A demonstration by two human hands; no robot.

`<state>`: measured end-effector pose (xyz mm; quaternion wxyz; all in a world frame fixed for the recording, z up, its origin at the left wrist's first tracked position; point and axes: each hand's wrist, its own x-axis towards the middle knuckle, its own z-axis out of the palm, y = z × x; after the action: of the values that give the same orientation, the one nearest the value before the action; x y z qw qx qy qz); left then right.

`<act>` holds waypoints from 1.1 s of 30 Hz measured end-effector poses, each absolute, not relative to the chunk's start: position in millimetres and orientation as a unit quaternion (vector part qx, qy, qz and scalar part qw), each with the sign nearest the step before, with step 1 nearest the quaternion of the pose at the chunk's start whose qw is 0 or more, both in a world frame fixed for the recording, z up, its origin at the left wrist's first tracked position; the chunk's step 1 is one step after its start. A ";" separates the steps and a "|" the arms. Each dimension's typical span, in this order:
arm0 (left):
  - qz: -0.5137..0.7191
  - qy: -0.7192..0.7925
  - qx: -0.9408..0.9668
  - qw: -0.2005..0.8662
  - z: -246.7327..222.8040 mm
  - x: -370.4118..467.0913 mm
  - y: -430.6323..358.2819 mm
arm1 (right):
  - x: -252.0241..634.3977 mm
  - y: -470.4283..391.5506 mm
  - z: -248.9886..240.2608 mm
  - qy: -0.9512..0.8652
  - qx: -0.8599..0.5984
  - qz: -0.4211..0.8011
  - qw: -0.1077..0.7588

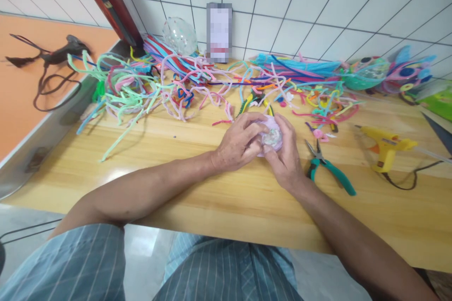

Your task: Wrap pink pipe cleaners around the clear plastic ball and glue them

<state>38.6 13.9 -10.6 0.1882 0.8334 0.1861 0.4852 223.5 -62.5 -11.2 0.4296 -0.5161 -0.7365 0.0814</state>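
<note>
Between my two hands, just above the wooden table, is a small round ball [272, 137] with a clear middle and lilac fuzzy pipe cleaner around it. My left hand [240, 141] curls over its left side, fingers bent onto the lilac part. From the right, my right hand [287, 155] wraps the ball with the thumb below and fingers behind. Right of that hand lie teal-handled pliers [326, 164], jaws pointing away. Beyond the hands rest yellow-and-black handled pliers [252, 99], partly covered by pipe cleaners.
A yellow glue gun [386, 146] with a cord stands at the right. Tangled pipe cleaners [130, 87] spread along the back, near a clear ball [180, 36] and a phone [219, 33] against the tiled wall. A red bottle [109, 7] stands back left; a black corded tool [65, 51] lies on an orange surface.
</note>
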 end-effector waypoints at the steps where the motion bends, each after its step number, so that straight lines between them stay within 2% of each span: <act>1: 0.488 0.184 0.833 0.187 -10.8 38.8 14.1 | 223.3 -62.5 -11.3 -0.736 -0.516 0.082 0.430; 33: 0.502 0.167 0.832 0.167 -10.4 38.9 15.9 | 222.7 -63.1 -12.7 -0.722 -0.532 0.095 0.432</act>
<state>38.9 15.9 -10.4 0.1668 0.8320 0.1673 0.5019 222.7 -63.1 -12.7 0.4323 -0.5319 -0.7219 0.0953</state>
